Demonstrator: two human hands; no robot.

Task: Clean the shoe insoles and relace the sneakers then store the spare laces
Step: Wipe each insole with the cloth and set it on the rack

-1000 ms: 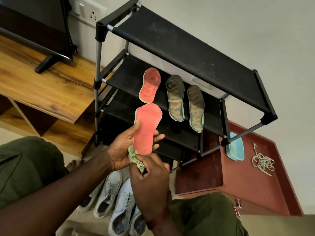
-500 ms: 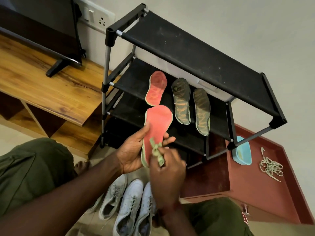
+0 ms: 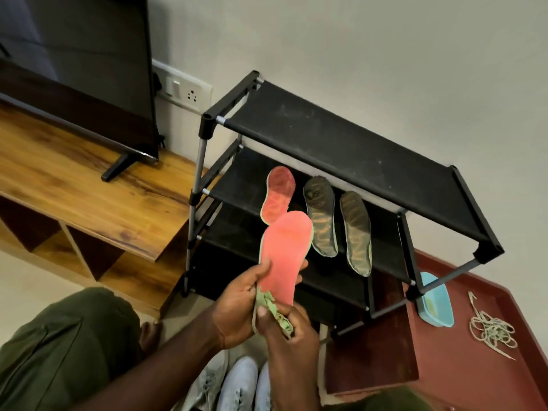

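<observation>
My left hand (image 3: pixel 237 307) grips a red insole (image 3: pixel 284 256) upright by its heel end, in front of the shoe rack. My right hand (image 3: pixel 289 330) pinches a crumpled green cloth (image 3: pixel 274 312) against the insole's lower edge. A second red insole (image 3: pixel 277 197) and two dark olive insoles (image 3: pixel 321 216) (image 3: pixel 355 232) lie on the rack's middle shelf (image 3: pixel 237 179). White sneakers (image 3: pixel 237 384) stand on the floor below my hands. A tangle of pale laces (image 3: pixel 490 332) lies on the red mat (image 3: pixel 462 366) at the right.
The black shoe rack (image 3: pixel 341 137) stands against the wall. A light blue tub (image 3: pixel 436 301) sits by its right leg. A wooden TV unit (image 3: pixel 74 185) with a TV (image 3: pixel 74 69) is at the left. My knees in green trousers (image 3: pixel 59 345) flank the sneakers.
My right hand with the cloth has slid down from mid-insole to the heel end. The view has tilted upward a little, so the rack sits lower in frame.
</observation>
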